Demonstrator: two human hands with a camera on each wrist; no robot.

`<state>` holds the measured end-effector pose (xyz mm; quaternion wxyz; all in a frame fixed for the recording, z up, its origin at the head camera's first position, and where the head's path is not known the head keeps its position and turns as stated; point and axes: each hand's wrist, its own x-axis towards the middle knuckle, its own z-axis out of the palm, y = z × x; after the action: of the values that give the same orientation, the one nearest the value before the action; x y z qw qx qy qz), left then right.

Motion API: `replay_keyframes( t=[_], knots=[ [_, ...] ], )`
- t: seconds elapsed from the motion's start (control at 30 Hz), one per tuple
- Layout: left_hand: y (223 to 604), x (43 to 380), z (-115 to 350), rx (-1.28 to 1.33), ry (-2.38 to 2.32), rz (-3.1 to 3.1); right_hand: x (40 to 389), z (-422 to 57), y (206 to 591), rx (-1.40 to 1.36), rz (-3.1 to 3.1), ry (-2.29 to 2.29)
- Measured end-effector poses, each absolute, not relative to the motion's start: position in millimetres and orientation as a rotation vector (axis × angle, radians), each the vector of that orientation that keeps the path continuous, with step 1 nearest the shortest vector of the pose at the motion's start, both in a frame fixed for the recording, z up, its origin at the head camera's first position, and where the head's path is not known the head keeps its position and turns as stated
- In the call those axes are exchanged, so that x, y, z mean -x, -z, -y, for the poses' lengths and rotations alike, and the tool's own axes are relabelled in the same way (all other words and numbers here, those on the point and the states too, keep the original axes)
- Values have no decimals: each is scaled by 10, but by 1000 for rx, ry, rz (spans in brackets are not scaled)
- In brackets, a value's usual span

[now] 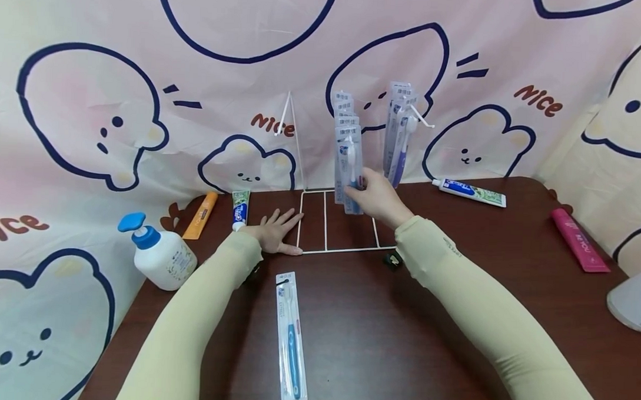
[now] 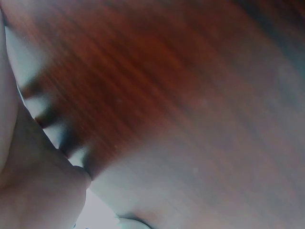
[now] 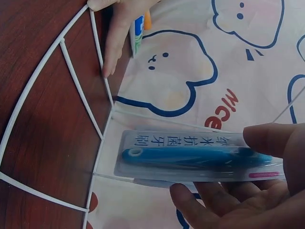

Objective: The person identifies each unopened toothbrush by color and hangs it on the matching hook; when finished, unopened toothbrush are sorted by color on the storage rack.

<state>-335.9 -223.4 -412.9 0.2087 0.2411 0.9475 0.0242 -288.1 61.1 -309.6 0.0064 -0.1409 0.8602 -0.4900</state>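
A white wire display rack [image 1: 326,224] stands at the back of the table, its upright wires against the printed cloth. My left hand [image 1: 274,231] lies flat, fingers spread, on the table at the base's left edge. In the left wrist view it fills the left side, blurred. My right hand [image 1: 380,199] pinches the lower end of the front packaged toothbrush [image 3: 190,155], a blue one, between thumb and fingers. It belongs to a row of packs [image 1: 344,121] at the rack's middle. More packs, one with a purple brush [image 1: 402,150], hang on the right hook.
One packaged blue toothbrush [image 1: 291,340] lies at the table's front. A pump bottle [image 1: 165,258], an orange tube [image 1: 200,215] and a toothpaste tube [image 1: 240,209] are on the left. Another toothpaste tube [image 1: 471,193], a pink tube [image 1: 579,239] and a whitish container [image 1: 635,299] are on the right.
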Motion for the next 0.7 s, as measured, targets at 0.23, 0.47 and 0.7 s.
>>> replay_keyframes(
  t=[0.23, 0.47, 0.7],
  knots=[
    [4133, 3354, 2221, -679, -69, -2637, 2926, -658, 3186, 440, -2638, 1524],
    [4130, 3357, 2220, -689, -79, -2624, 2810, -807, 3361, 414, -2666, 1350],
    [4164, 3381, 2250, -687, -69, -2632, 2314, -579, 3487, 494, -2924, 772]
  ],
)
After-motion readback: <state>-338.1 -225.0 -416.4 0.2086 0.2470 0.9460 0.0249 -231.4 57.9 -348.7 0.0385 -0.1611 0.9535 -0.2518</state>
